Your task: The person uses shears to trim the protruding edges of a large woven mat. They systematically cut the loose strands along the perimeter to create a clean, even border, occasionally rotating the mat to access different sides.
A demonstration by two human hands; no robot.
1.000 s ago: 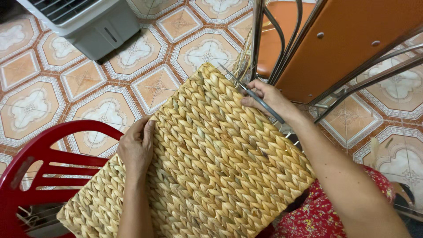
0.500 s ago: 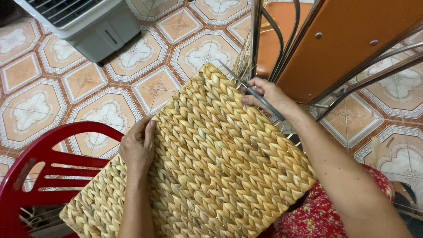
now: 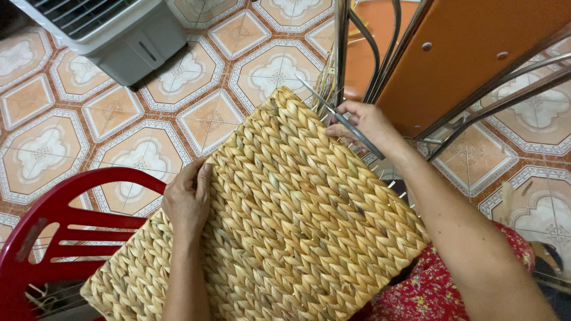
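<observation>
Hands (image 3: 187, 199) flat on woven panel (image 3: 285, 220) (right pinching needle (image 3: 342, 119)).

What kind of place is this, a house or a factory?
Probably a room in a house used for handwork, not a factory. The floor has patterned orange-and-white tiles, a red plastic chair stands beside the woven straw panel, and a grey fan-like appliance sits on the tiles.

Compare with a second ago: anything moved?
Hardly anything. The right hand still holds the thin metal tool at the woven panel edge. The left hand still rests flat on the weave. Red chair and floor unit unchanged.
</observation>
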